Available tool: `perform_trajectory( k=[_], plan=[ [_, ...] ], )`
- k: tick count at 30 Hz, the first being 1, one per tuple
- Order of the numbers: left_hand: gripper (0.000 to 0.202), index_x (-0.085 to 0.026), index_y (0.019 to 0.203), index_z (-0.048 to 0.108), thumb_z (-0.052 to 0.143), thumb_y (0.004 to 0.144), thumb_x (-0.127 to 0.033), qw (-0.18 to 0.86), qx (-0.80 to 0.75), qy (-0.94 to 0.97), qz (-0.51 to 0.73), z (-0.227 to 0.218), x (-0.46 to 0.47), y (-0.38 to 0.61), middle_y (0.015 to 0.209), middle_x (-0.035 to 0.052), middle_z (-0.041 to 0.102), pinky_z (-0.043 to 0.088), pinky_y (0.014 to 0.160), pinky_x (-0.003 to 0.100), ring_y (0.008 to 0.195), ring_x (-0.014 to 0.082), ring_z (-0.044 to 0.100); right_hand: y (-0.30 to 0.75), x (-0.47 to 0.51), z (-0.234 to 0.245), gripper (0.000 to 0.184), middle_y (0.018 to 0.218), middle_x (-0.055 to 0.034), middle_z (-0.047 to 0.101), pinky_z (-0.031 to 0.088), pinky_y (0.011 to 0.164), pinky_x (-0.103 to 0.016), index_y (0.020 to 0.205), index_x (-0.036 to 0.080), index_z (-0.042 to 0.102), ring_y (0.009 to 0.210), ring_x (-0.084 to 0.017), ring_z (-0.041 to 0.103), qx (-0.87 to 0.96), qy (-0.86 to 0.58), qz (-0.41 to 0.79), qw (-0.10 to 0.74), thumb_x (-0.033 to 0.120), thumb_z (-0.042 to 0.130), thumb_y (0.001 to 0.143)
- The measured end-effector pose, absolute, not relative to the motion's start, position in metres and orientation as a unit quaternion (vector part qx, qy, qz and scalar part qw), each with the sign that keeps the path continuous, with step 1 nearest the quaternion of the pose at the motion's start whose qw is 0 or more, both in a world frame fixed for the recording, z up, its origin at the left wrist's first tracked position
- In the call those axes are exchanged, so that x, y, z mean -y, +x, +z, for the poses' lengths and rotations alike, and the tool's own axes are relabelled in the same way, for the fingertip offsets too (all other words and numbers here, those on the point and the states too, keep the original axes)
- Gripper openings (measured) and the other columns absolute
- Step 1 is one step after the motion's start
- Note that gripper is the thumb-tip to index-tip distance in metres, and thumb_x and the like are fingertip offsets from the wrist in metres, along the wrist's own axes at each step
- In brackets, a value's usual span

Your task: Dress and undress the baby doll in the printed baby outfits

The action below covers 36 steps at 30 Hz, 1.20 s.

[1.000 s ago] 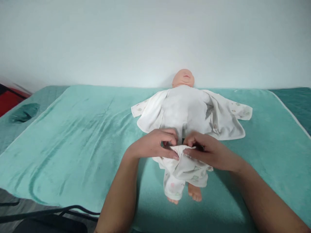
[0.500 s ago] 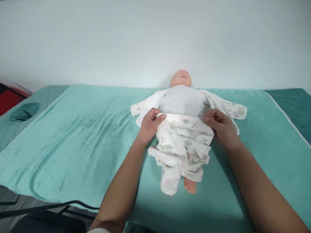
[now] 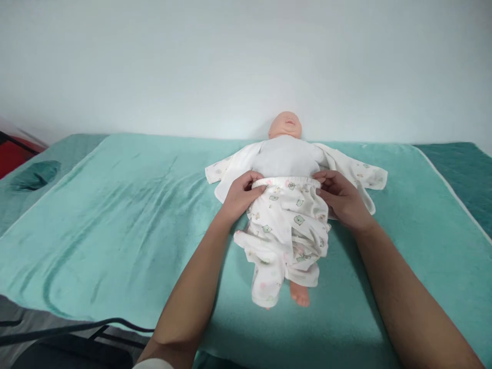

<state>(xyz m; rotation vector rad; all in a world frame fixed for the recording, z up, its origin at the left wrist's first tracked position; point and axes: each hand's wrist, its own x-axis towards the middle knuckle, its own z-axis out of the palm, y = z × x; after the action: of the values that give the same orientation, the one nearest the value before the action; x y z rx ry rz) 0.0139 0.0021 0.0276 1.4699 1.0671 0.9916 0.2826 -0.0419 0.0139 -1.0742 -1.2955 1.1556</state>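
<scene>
A baby doll (image 3: 287,154) lies on its back on a teal towel (image 3: 126,205), head toward the wall. An open white jacket (image 3: 351,171) is spread under its arms. White printed trousers (image 3: 286,230) cover its legs up to the waist, and one bare foot (image 3: 300,294) sticks out below. My left hand (image 3: 242,195) pinches the waistband at the doll's left side as seen from here. My right hand (image 3: 342,197) grips the waistband on the other side. Both hands are closed on the cloth.
The towel covers a darker green padded table (image 3: 461,164) set against a pale wall. A round face hole (image 3: 34,174) shows at the far left, with something red (image 3: 11,154) beyond it. A black cable (image 3: 77,328) runs below the near edge.
My hands have pulled the trousers' waistband from the doll's thighs up to its waist and moved apart to its sides. The trousers now cover the hips.
</scene>
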Motion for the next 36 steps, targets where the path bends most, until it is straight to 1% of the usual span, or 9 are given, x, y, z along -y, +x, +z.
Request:
perform_trajectory(
  k=[2, 6, 9, 11, 16, 21, 28, 33, 36],
  plan=[
    [0.016, -0.02, 0.092, 0.064, 0.067, 0.08, -0.03, 0.534, -0.416, 0.624, 0.39, 0.03, -0.004, 0.006, 0.084, -0.001, 0.057, 0.039, 0.069, 0.024, 0.076, 0.0124, 0.051, 0.284, 0.04, 0.011, 0.03, 0.102, -0.002, 0.058, 0.046, 0.074, -0.026, 0.108, 0.025, 0.064, 0.088, -0.015, 0.055, 0.555, -0.463, 0.453, 0.521, 0.035, 0.079, 0.084],
    [0.019, -0.018, 0.096, 0.067, 0.066, 0.078, -0.025, 0.596, -0.338, 0.665, 0.298, 0.036, -0.012, -0.012, 0.095, 0.0022, 0.061, 0.043, 0.074, 0.025, 0.084, 0.0143, 0.056, 0.284, 0.038, 0.006, 0.024, 0.087, -0.0001, 0.056, 0.039, 0.062, -0.025, 0.097, 0.023, 0.059, 0.074, -0.014, 0.051, 0.546, -0.512, 0.423, 0.511, 0.036, 0.076, 0.086],
    [0.022, -0.017, 0.098, 0.068, 0.068, 0.077, -0.023, 0.625, -0.297, 0.677, 0.252, 0.039, -0.017, -0.019, 0.101, 0.0051, 0.061, 0.046, 0.08, 0.027, 0.092, 0.0164, 0.058, 0.281, 0.038, 0.006, 0.024, 0.086, 0.0001, 0.055, 0.037, 0.059, -0.025, 0.095, 0.024, 0.055, 0.071, -0.014, 0.05, 0.543, -0.539, 0.392, 0.512, 0.037, 0.072, 0.087],
    [0.024, -0.017, 0.099, 0.067, 0.071, 0.076, -0.023, 0.63, -0.29, 0.678, 0.243, 0.039, -0.019, -0.021, 0.103, 0.0056, 0.062, 0.047, 0.081, 0.027, 0.092, 0.016, 0.059, 0.279, 0.038, 0.008, 0.023, 0.086, 0.0002, 0.054, 0.038, 0.059, -0.026, 0.095, 0.024, 0.053, 0.07, -0.014, 0.05, 0.552, -0.557, 0.357, 0.508, 0.037, 0.07, 0.087],
    [0.021, -0.017, 0.093, 0.063, 0.072, 0.076, -0.024, 0.638, -0.317, 0.671, 0.203, 0.034, -0.021, -0.02, 0.09, 0.0018, 0.063, 0.047, 0.074, 0.024, 0.081, 0.0121, 0.058, 0.274, 0.037, 0.008, 0.021, 0.087, 0.0, 0.053, 0.041, 0.063, -0.028, 0.092, 0.023, 0.05, 0.068, -0.013, 0.051, 0.555, -0.616, 0.235, 0.508, 0.036, 0.065, 0.086],
    [0.017, -0.015, 0.092, 0.065, 0.069, 0.078, -0.025, 0.639, -0.323, 0.671, 0.193, 0.029, -0.024, -0.021, 0.09, 0.0029, 0.065, 0.047, 0.076, 0.024, 0.083, 0.0131, 0.06, 0.28, 0.032, 0.0, 0.022, 0.088, -0.0012, 0.058, 0.044, 0.067, -0.03, 0.097, 0.023, 0.053, 0.071, -0.016, 0.054, 0.552, -0.64, 0.266, 0.464, 0.04, 0.062, 0.087],
    [0.016, -0.016, 0.09, 0.064, 0.069, 0.076, -0.021, 0.633, -0.328, 0.671, 0.207, 0.029, -0.021, -0.02, 0.089, 0.0019, 0.065, 0.046, 0.073, 0.024, 0.081, 0.012, 0.059, 0.29, 0.028, -0.007, 0.035, 0.098, -0.0019, 0.06, 0.048, 0.071, -0.028, 0.105, 0.023, 0.054, 0.083, -0.017, 0.057, 0.552, -0.614, 0.36, 0.433, 0.04, 0.072, 0.079],
    [0.018, -0.017, 0.088, 0.065, 0.071, 0.071, -0.022, 0.61, -0.331, 0.688, 0.215, 0.033, -0.02, -0.019, 0.097, 0.0011, 0.06, 0.047, 0.074, 0.024, 0.079, 0.0107, 0.056, 0.29, 0.029, -0.009, 0.055, 0.123, -0.0061, 0.059, 0.052, 0.081, -0.028, 0.12, 0.025, 0.049, 0.095, -0.017, 0.061, 0.547, -0.595, 0.367, 0.461, 0.043, 0.078, 0.077],
    [0.012, -0.017, 0.082, 0.065, 0.069, 0.072, -0.021, 0.59, -0.335, 0.696, 0.235, 0.032, -0.019, -0.019, 0.098, 0.0013, 0.055, 0.048, 0.075, 0.025, 0.081, 0.011, 0.055, 0.289, 0.03, -0.009, 0.057, 0.126, -0.0069, 0.06, 0.054, 0.083, -0.029, 0.122, 0.026, 0.049, 0.097, -0.018, 0.063, 0.54, -0.593, 0.381, 0.46, 0.045, 0.078, 0.077]
  ],
)
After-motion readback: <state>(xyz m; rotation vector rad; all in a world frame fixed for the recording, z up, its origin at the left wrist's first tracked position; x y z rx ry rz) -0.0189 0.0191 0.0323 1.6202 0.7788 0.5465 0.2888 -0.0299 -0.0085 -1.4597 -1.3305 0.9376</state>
